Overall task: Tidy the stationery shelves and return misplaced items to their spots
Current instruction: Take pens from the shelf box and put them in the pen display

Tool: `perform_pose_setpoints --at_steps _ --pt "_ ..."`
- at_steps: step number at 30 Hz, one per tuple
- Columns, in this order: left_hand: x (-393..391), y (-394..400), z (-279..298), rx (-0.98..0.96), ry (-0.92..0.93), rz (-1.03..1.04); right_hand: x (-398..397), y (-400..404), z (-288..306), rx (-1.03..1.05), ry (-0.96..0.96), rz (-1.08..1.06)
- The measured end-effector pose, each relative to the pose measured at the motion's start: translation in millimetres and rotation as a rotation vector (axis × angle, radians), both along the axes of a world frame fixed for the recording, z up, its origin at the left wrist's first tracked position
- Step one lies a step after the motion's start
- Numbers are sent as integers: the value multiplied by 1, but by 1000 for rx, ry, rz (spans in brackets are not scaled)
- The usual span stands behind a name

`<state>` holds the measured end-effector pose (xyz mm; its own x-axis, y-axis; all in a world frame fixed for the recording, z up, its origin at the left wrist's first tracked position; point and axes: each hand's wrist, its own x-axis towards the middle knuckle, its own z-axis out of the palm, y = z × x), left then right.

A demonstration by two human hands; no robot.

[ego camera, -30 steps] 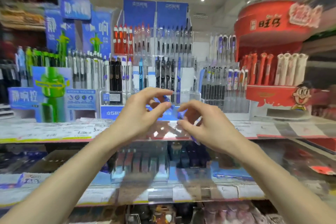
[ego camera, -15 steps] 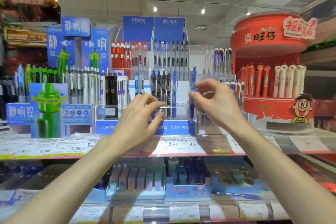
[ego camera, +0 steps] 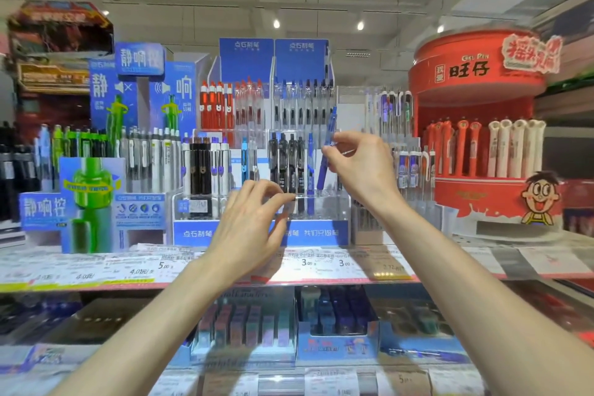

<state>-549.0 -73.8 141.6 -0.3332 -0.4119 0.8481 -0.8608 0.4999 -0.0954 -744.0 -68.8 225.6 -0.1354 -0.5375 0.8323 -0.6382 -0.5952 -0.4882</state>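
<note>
Right hand [ego camera: 360, 167] up at the clear tiered pen rack [ego camera: 324, 202] w/ the blue base, thumb and fingertips pinching a blue pen [ego camera: 326, 151] around mid-barrel. Pen nearly upright, top tilted slightly right, lower end down among the front-tier slots, just right of the row of black pens [ego camera: 286, 164] and beside one more blue pen [ego camera: 310, 167] standing there. Whether the tip is seated in a slot: can't tell (clear plastic and blur).

Left hand [ego camera: 254, 225] lower, in front of the rack's front wall, fingers curled w/ thumb and forefinger close together at the acrylic edge. Nothing clearly held; contact w/ the edge not certain. Hands apart, right one higher.

Behind, on the same rack: red pens [ego camera: 218, 106] top left, clear-barrel pens [ego camera: 302, 103] top right, black-and-white pens [ego camera: 205, 167] mid left.

Left of rack: blue-and-green display [ego camera: 93, 199] w/ green and white pens. Right of rack: red round display [ego camera: 475, 74] w/ orange and cream pens, cartoon face at its lower right. More clear pens [ego camera: 395, 112] between rack and red display.

Shelf edge [ego camera: 321, 267] below carries price labels: 5.00, 3.00, 3.00 legible. Lower shelf [ego camera: 337, 331] holds small boxed items, blurred.
</note>
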Motion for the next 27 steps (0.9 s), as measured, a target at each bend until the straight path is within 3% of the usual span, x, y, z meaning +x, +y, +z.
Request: perform_pose_setpoints --at_steps 13,27 --pt "1 -4 -6 -27 10 0 3 -6 -9 121 227 -120" --pt "0 -3 -7 -4 33 -11 5 -6 -19 125 174 -132"
